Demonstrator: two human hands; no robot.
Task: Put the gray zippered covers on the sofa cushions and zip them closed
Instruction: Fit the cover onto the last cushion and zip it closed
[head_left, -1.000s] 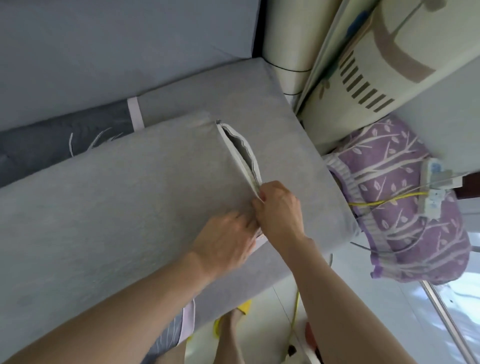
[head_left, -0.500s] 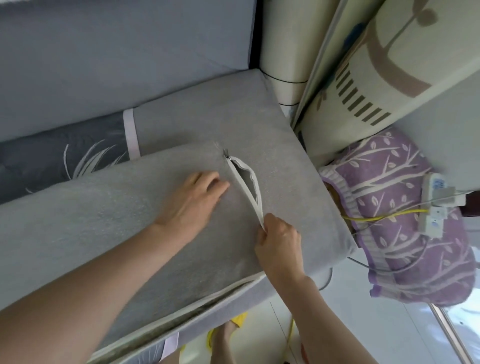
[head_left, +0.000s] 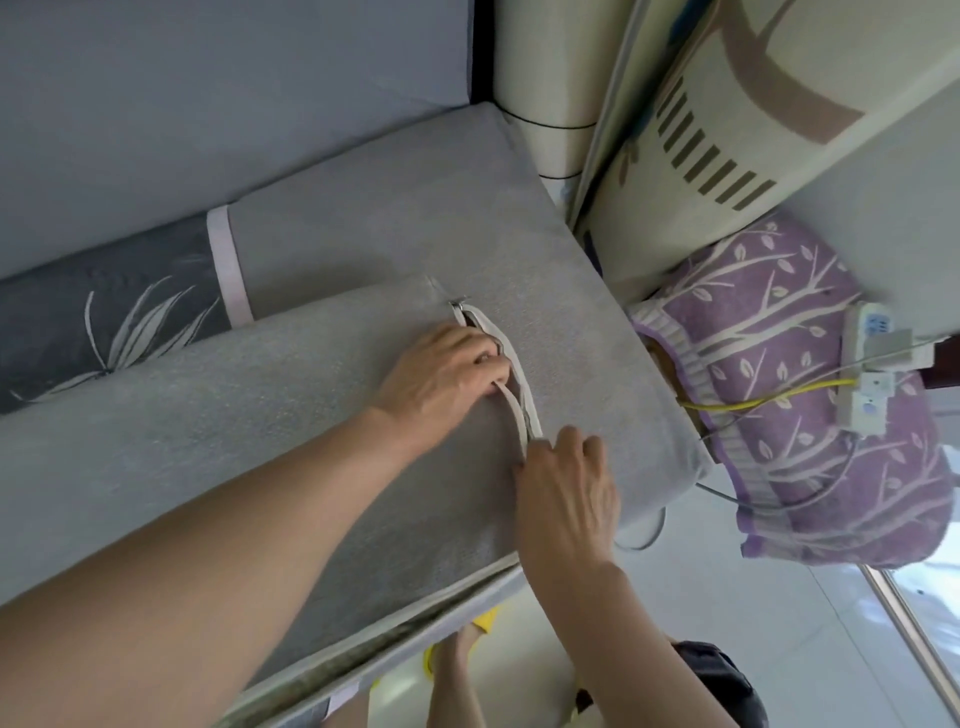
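Note:
A sofa cushion in a gray zippered cover (head_left: 249, 431) lies across the sofa seat. Its white zipper (head_left: 524, 382) gapes open along the short end, with the metal stop at the far corner. My left hand (head_left: 447, 371) has its fingertips curled into the opening and holds the near edge of the zipper tape. My right hand (head_left: 569, 488) pinches the zipper at the lower end of the gap, the slider hidden under its fingers.
A second gray cushion (head_left: 415, 208) lies beneath and behind, beside a dark leaf-patterned cushion (head_left: 114, 312). A purple branch-patterned bundle (head_left: 810, 415) with a power strip (head_left: 872, 374) and yellow cable sits at the right. Rolled mats (head_left: 727, 130) stand behind. The floor lies below.
My left hand slid from the flat cover surface to the zipper opening and hooked its fingers in. My right hand stays at the lower end of the zipper.

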